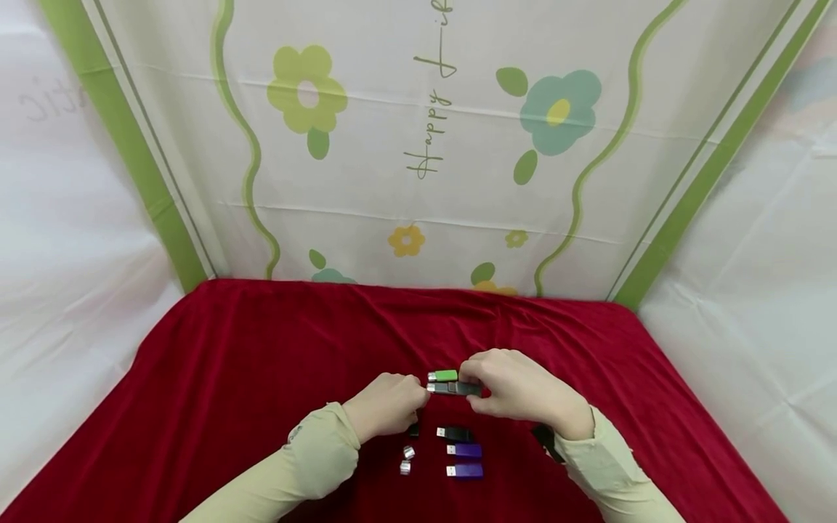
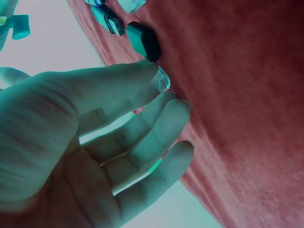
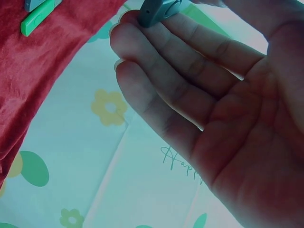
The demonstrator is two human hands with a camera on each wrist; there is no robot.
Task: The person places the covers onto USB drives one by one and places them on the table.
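Note:
My right hand [image 1: 523,388] pinches a dark grey USB stick [image 3: 159,12] by its fingertips, above the red cloth. A green USB stick [image 1: 446,375] lies close to those fingertips, with a grey USB stick [image 1: 439,388] alongside it. Across from it my left hand [image 1: 387,403], fingers bent, pinches a small clear cap [image 2: 164,81] between thumb and fingertips; most of the cap is hidden. Just beside the left thumb lies a black cap [image 2: 145,42]. Nearer the body are a black USB stick [image 1: 458,434] and two purple USB sticks [image 1: 467,451], plugs pointing left.
Two loose clear caps [image 1: 406,467] lie left of the purple sticks. Red cloth [image 1: 294,334] covers the table, with slight folds. A white printed curtain [image 1: 373,181] rises behind its far edge, and white sheets hang on both sides.

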